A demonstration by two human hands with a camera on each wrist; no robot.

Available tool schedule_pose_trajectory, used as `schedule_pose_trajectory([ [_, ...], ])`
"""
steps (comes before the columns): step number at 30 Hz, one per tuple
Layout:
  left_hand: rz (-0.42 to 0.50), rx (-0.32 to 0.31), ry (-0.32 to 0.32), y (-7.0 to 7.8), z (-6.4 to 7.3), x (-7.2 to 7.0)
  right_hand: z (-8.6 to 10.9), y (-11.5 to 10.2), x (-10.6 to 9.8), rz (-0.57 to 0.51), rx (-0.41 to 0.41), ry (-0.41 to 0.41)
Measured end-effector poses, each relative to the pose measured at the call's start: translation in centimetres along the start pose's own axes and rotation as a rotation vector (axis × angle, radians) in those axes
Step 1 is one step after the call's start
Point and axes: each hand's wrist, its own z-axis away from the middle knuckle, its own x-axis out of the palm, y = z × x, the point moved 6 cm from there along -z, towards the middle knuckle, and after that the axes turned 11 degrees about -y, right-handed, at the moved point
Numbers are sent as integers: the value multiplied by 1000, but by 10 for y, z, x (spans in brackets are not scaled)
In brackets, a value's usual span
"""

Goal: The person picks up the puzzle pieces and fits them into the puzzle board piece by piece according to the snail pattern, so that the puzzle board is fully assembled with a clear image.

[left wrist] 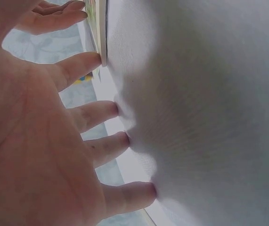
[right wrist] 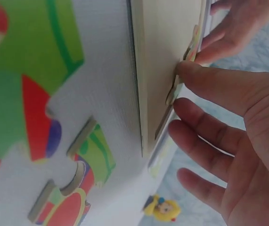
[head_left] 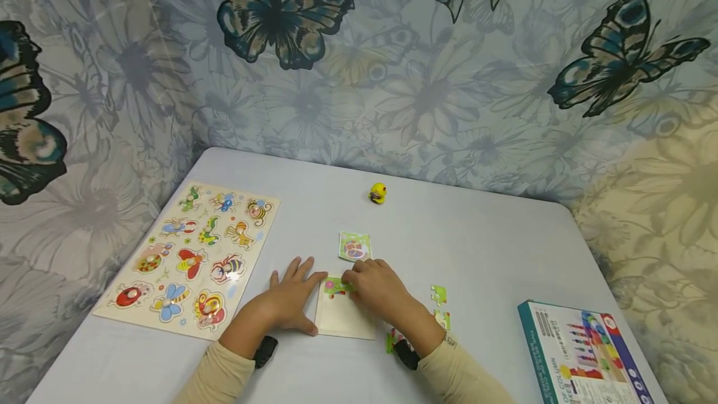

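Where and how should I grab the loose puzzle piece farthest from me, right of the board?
Probably by its left and right edges, with the right hand pinching from above. The loose puzzle piece lies flat on the table, so its edges offer the best grip; another piece sits close to its near edge, making that side tighter.

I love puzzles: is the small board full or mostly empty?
Mostly empty: the board shows bare wood, with green puzzle picture only near its far edge.
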Motion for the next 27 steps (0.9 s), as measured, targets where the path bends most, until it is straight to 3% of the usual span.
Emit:
schedule_pose_trajectory([
  [17, 9, -1, -1, 0, 0, 1, 8, 5, -4, -22, 13, 32],
  [27, 41, 1, 9, 2, 3, 0, 42, 45, -3, -107, 125, 51],
])
